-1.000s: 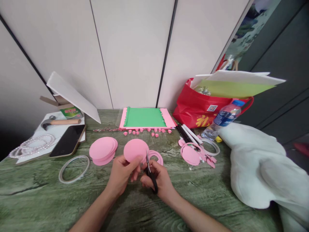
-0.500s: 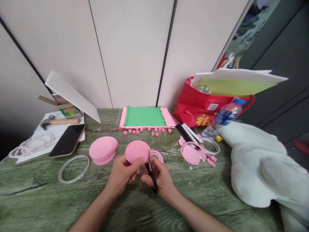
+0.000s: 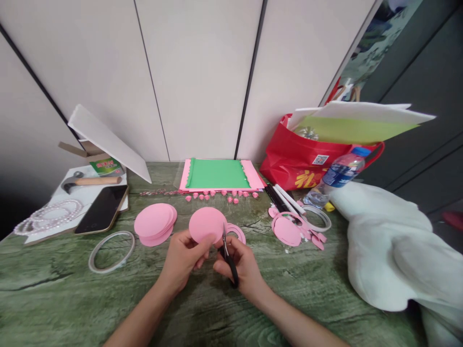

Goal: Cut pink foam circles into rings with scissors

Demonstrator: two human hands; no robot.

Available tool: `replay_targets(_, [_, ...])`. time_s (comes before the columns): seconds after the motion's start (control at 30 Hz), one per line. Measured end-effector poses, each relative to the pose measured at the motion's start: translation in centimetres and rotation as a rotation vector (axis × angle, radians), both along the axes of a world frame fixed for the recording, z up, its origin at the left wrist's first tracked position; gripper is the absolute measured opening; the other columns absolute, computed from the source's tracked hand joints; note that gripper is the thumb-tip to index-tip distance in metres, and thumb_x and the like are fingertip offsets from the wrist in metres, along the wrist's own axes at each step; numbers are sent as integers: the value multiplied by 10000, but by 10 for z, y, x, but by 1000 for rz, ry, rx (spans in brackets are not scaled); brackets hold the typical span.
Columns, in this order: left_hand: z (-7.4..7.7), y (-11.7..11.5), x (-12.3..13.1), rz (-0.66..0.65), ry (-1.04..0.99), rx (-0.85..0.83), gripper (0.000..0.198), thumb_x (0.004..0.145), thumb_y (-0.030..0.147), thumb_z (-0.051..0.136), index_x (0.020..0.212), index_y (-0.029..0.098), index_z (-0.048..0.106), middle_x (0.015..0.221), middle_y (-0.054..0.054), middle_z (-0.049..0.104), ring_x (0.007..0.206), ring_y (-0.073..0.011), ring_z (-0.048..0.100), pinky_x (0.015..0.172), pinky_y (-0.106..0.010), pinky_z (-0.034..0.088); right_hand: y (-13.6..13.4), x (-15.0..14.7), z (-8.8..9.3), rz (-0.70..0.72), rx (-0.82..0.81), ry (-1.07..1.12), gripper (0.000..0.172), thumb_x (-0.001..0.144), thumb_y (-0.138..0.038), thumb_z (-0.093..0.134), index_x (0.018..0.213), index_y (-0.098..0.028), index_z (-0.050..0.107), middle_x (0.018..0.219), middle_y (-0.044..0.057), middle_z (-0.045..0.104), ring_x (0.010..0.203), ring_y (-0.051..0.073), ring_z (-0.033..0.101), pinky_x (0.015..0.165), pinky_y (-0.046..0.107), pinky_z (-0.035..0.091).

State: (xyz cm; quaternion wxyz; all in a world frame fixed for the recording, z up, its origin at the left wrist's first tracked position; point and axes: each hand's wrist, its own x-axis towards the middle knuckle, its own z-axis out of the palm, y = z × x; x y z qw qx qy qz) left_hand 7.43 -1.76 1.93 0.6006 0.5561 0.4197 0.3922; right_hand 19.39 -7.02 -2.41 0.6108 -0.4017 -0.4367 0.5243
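My left hand (image 3: 183, 259) pinches the lower edge of a pink paper disc (image 3: 207, 224) and holds it upright above the green table (image 3: 72, 299). My right hand (image 3: 243, 266) is wrapped round the black handles of small scissors (image 3: 227, 253). Their blades meet the disc's right edge. A pink paper ring (image 3: 236, 233) lies just behind the scissors. A stack of pink discs (image 3: 155, 223) rests to the left of my hands.
A tape ring (image 3: 111, 250), a phone (image 3: 103, 209), beads (image 3: 47, 217) and a hammer (image 3: 90, 181) lie at the left. Green and pink sheets (image 3: 217, 174) sit at the back. Pink offcuts (image 3: 289, 230), pens (image 3: 284, 198), a bottle (image 3: 336, 177), a red bag (image 3: 300, 164) and a white cloth (image 3: 390, 250) fill the right.
The pink disc has turned slightly and shifted a little to the right in my left hand. The scissors stay at its right edge, and both hands sit almost where they were.
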Motion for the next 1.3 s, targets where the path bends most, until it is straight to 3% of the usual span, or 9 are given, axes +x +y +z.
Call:
replay_targets(0.5, [4, 0, 0, 2, -20, 4, 283, 653, 332, 680, 522, 127, 536, 368, 77, 408, 325, -24, 292, 349, -167, 190, 0, 0, -6, -23, -52, -4, 387, 577, -417, 760, 783, -193, 521, 511, -77, 479, 421, 72, 381, 433, 204, 284])
replay_targets(0.67, [5, 0, 0, -5, -28, -18, 284, 660, 348, 677, 543, 132, 534, 381, 67, 446, 321, -29, 329, 336, -156, 215, 0, 0, -6, -41, -56, -16, 399, 585, -469, 743, 771, -190, 526, 500, -77, 474, 409, 73, 390, 422, 206, 294])
replay_targets(0.87, [3, -2, 1, -100, -49, -76, 356, 719, 403, 613, 505, 125, 551, 393, 13, 519, 298, -67, 430, 293, -166, 283, 0, -5, -4, 19, -23, 39, 413, 552, -433, 776, 754, -202, 499, 570, -37, 560, 452, 103, 458, 429, 219, 326])
replay_targets(1.0, [1, -1, 0, -33, -10, -53, 337, 693, 358, 648, 481, 112, 557, 383, 25, 500, 283, -37, 377, 292, -152, 257, -1, -5, -6, 25, -37, 20, 399, 568, -410, 778, 762, -200, 499, 546, -60, 508, 444, 84, 397, 430, 204, 285])
replay_targets(1.17, [3, -1, 1, -44, 51, -61, 305, 663, 330, 660, 477, 115, 549, 373, 34, 480, 278, -30, 345, 286, -153, 216, -1, -1, -2, 13, -8, 4, 466, 543, -349, 808, 857, -208, 494, 596, -62, 502, 522, 102, 418, 503, 217, 310])
replay_targets(1.3, [5, -2, 2, -55, 86, -53, 324, 656, 331, 653, 445, 125, 518, 365, 36, 464, 276, -31, 335, 288, -159, 205, 0, 0, -1, 0, 16, -28, 470, 565, -399, 784, 886, -204, 502, 651, -36, 507, 582, 130, 447, 555, 247, 338])
